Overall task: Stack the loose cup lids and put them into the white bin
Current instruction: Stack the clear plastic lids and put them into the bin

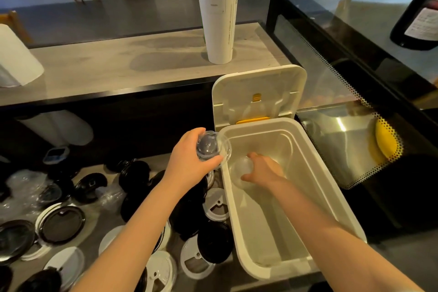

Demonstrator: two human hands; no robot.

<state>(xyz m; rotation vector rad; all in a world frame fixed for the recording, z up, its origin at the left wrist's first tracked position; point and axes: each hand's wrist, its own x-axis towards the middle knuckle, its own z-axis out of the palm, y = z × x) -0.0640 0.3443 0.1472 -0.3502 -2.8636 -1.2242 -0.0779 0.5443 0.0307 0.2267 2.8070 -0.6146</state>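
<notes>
white bin: smooth plastic, I see a soft sheen inside
clear lids: transparent plastic, glossy (glare hides finer detail)
black lids: shiny plastic
cups: matt paper, I'd say
shelf: matt grey, wood-grained
display case: glossy glass

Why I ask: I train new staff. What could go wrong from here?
1. The left hand holds dome lids over the bin rim; a slip could drop them outside.
2. The clear lid in the right hand may tip over once released in the bin.
3. The raised flap might fall onto the arms.
</notes>
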